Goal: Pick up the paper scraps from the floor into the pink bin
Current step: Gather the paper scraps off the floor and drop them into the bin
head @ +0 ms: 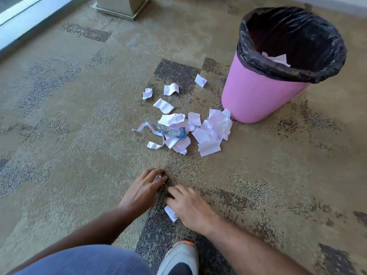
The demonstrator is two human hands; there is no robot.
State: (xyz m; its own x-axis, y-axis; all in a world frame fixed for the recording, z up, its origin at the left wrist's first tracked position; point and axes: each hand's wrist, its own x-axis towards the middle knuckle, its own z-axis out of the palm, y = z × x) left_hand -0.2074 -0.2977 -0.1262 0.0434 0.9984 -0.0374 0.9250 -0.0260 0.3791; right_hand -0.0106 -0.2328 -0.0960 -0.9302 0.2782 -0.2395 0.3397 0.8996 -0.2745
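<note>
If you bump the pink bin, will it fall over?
Probably easily: the pink bin is tall with a narrower base, and seems to hold only a few paper scraps, so it looks light. The carpet may keep it from sliding.

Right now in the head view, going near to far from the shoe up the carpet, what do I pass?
Grey shoe → paper scrap under the right hand → right hand → left hand → main pile of paper scraps → scattered single scraps → pink bin.

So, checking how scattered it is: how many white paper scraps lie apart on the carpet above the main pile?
4: square scrap nearest the pink bin, curled scrap, small scrap, lined scrap lowest.
</note>
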